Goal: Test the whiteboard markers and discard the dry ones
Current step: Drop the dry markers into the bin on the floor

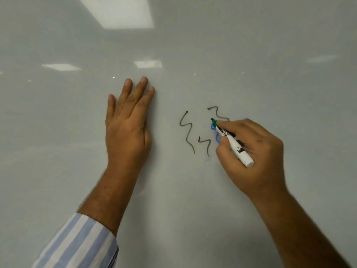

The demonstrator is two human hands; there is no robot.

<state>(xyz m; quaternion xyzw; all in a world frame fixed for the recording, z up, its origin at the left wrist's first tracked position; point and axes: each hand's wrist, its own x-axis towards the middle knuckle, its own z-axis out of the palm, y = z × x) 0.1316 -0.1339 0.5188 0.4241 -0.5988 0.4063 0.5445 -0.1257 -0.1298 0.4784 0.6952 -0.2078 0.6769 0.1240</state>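
Evidently midway: 3 dark squiggles (188, 131) and blue marks (213, 127) drawn; right hand (255, 155) pinches green marker (232, 142) at whiteboard (251, 55), left hand (128, 122) flat, no discards visible.

Honestly there wasn't much room to see on my feed, the whole view was one glossy pale grey whiteboard (58, 151) wall to wall. All I got of the room was what bounced off it. The big reflected ceiling panel (116, 10) sat at the top edge, bright and a bit skewed. Below it, slightly to the right, was a smaller panel reflection (147, 64), and below it to the left another one (60, 67), both softer. Far off to the right of the big panel was a faint streaky one (320, 59). A tiny glint (113, 77) showed straight below the big panel. Lighting looked even, cool office-type, with a darker hazy band across the board lower down.
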